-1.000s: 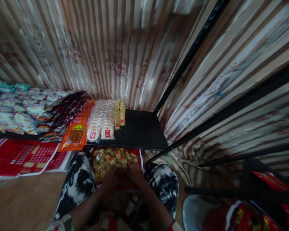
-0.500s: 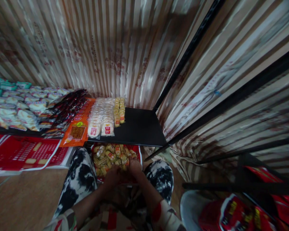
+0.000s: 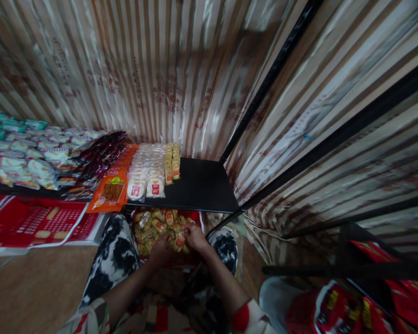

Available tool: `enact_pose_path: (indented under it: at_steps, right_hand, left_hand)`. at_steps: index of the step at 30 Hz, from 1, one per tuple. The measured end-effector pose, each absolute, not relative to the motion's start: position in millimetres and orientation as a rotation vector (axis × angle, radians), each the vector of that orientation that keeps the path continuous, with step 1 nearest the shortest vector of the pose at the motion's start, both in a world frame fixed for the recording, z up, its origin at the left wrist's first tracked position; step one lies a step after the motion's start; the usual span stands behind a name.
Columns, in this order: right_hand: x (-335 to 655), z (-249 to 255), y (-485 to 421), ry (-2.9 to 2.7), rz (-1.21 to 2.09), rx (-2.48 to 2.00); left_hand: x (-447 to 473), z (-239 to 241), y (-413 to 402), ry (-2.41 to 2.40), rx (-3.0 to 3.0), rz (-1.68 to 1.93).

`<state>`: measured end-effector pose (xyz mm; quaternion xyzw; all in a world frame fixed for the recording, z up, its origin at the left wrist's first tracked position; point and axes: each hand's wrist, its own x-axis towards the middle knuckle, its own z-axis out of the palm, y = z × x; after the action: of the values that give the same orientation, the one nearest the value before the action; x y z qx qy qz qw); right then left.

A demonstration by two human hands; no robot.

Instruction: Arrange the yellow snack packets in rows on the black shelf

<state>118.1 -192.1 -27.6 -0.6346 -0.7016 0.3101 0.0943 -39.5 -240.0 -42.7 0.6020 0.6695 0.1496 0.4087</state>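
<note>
Many gold packets (image 3: pixel 148 232): loose in a red bag (image 3: pixel 197 216), lower middle of the frame.
Red-labelled packet (image 3: pixel 179 242): between the hands; a light pinch at its sides should spare the thin wrapper.
Right hand (image 3: pixel 196 237): fingers bent narrow beside that packet; whether they grip it, I cannot tell.
Left hand (image 3: pixel 161 252): low over the pile, fingertips partly hidden, hold unclear; best kept from pressing down.
Gold rows (image 3: pixel 176 168): centre, on the black shelf (image 3: pixel 207 185); probably easily toppled by a knock.
</note>
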Motion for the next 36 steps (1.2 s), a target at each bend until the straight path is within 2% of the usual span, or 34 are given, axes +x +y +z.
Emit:
enact_pose_path:
  at_steps: [8, 15, 21, 27, 36]
  right_hand:
    - [110.3, -0.7, -188.9, -2.019, 0.894, -1.587]
    - [104.9, -14.0, -185.9, -1.505, 1.002, -1.511]
    - [103.4, -21.8, -189.0, -1.563, 1.253, -1.358]
    - [100.0, -5.2, -179.5, -1.478, 1.265, -1.271]
    - [98.5, 13.7, -117.2, -1.438, 1.185, -1.215]
  left_hand:
    - [-33.8, -43.3, -235.2, 1.499, 1.376, 0.485]
    - [-39.9, -31.5, -222.4, 1.488, 1.226, 0.841]
    - [-44.3, -9.5, -207.4, 1.481, 1.212, 0.953]
    - [-40.5, 6.0, -196.0, 1.499, 1.302, 0.942]
    - [-23.8, 35.2, -165.1, 1.521, 1.277, 1.124]
